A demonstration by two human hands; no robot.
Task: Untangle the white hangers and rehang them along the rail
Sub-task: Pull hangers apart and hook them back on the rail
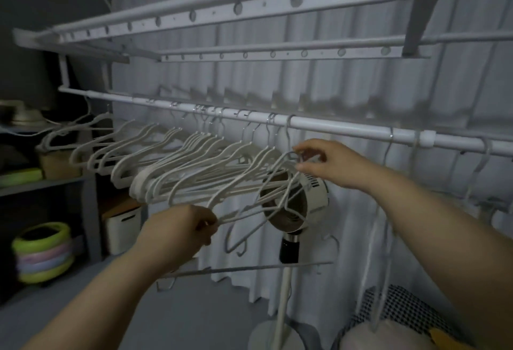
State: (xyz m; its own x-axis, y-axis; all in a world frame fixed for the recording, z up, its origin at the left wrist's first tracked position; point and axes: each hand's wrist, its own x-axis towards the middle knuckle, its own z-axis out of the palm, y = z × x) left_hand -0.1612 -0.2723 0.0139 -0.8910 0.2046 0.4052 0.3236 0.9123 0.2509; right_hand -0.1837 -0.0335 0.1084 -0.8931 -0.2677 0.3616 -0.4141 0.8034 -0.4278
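Several white hangers [166,161] hang in a crowded row from the white rail [319,124], their shoulders overlapping. My left hand [180,227] grips the lower end of a tangled white hanger [249,211] below the row. My right hand [330,163] pinches the hooks of the tangled hangers just under the rail, right of the row. A few thin hangers [388,155] hang alone further right on the rail.
A standing fan [299,205] on a white pole sits right behind the tangled hangers. Above runs a white drying rack [249,5]. Shelves [41,183] with green-rimmed tubs [44,252] and a white bin stand at left. A checkered cloth [402,308] lies low right.
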